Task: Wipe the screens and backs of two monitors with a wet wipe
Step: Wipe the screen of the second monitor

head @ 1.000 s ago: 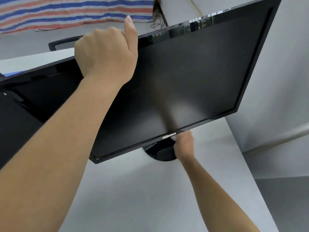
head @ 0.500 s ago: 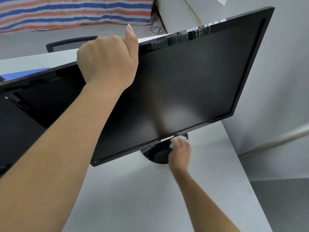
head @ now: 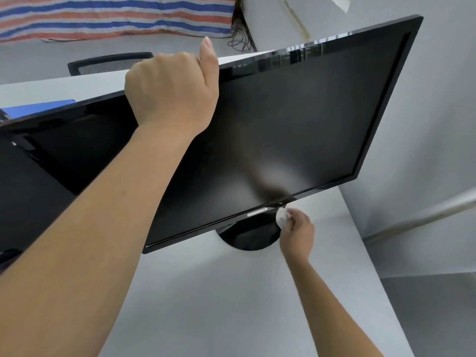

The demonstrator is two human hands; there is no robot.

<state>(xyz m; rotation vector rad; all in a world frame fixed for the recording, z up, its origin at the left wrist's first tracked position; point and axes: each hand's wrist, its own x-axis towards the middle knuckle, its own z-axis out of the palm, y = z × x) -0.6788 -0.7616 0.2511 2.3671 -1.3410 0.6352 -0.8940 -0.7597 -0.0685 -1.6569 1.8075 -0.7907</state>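
A black monitor (head: 296, 130) stands on a round black base (head: 247, 235) on the white desk (head: 231, 300), its dark screen facing me. My left hand (head: 172, 94) grips the monitor's top edge, thumb raised, fingers hidden behind the panel. My right hand (head: 296, 233) is below the bottom bezel, at the right rim of the base, closed on a crumpled white wet wipe (head: 282, 215). A second black monitor (head: 33, 176) fills the left edge of the view, partly hidden by my left forearm.
A black mesh chair back (head: 108, 63) stands beyond the desk. A blue object (head: 38, 109) lies behind the left monitor. A striped red, white and blue cloth (head: 116, 16) and dark cables (head: 239, 39) are on the floor. Grey wall lies to the right.
My right hand with the wipe has come out from under the bottom bezel and shifted right along the base's rim. My left hand keeps its grip on the top edge.
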